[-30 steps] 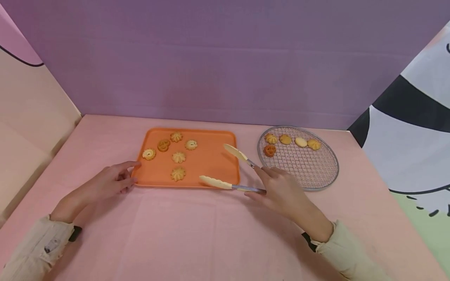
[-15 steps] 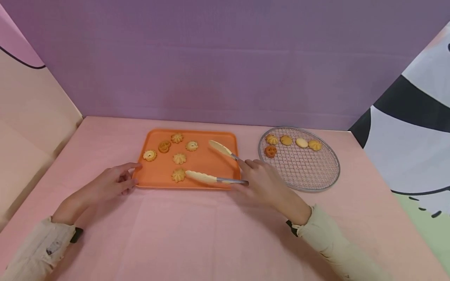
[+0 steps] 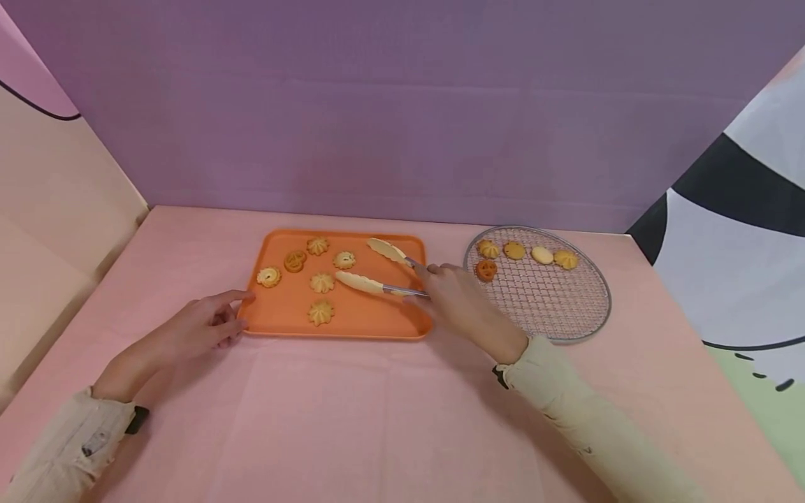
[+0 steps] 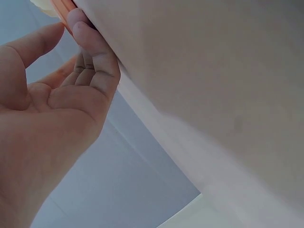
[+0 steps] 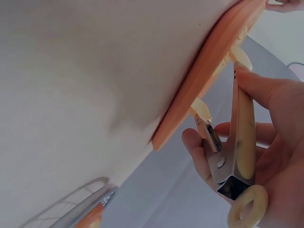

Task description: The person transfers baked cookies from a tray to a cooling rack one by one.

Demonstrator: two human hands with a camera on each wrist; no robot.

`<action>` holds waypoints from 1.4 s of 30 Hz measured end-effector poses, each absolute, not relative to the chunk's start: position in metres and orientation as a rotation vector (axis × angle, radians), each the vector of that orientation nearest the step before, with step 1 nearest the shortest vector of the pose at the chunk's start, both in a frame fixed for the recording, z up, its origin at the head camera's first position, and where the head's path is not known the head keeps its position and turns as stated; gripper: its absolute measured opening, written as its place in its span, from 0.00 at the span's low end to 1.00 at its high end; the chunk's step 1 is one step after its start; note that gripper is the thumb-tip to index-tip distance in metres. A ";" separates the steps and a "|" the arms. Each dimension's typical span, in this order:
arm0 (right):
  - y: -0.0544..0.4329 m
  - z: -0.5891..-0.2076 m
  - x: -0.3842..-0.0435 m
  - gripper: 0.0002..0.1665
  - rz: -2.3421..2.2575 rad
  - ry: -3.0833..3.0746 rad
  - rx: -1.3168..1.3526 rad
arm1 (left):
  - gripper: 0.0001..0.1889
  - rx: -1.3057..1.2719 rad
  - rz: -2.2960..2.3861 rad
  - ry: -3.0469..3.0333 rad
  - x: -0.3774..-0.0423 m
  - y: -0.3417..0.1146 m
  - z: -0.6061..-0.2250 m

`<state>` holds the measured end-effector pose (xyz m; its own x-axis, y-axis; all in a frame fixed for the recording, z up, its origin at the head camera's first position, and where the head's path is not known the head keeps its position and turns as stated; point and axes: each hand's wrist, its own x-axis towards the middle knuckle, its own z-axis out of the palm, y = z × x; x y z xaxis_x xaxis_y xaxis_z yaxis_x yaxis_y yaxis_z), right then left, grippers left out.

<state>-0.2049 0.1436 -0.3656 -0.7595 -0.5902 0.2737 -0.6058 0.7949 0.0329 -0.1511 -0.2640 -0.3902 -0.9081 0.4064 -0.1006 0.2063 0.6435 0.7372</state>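
In the head view my left hand (image 3: 191,332) pinches the left edge of an orange tray (image 3: 377,318) near its front corner. My right hand (image 3: 462,300) grips a pair of tongs (image 3: 361,282) with metal arms and cream tips, spread apart over the tray's right half. Just left of the tips, and touching neither, lies a pale round cookie (image 3: 344,260). A star-shaped cookie (image 3: 322,282) is close to the nearer tip. Also on the tray are a pretzel-shaped cookie (image 3: 295,261) and several others. In the right wrist view the tongs' ring (image 5: 248,206) shows.
Right of the tray stands a round wire cooling rack (image 3: 553,307). A row of several cookies runs along its back, with a brown pretzel-shaped cookie (image 3: 486,270) below the row. Pink cloth (image 3: 327,419) covers the table, and a purple wall (image 3: 402,119) rises behind it.
My right hand has moved left and then away from me, bringing the spread tongs from the tray's right edge to beside the pale round cookie. My left hand stays at the tray's edge.
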 end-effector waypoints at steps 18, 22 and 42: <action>0.112 -0.365 -0.209 0.29 0.130 -2.762 0.914 | 0.27 0.504 1.134 2.623 -0.150 -0.264 -0.391; 0.111 -0.367 -0.208 0.28 0.139 -2.737 0.905 | 0.28 0.487 1.124 2.618 -0.150 -0.264 -0.391; 0.124 -0.368 -0.199 0.26 0.030 -2.690 0.928 | 0.28 0.507 1.123 2.604 -0.150 -0.264 -0.389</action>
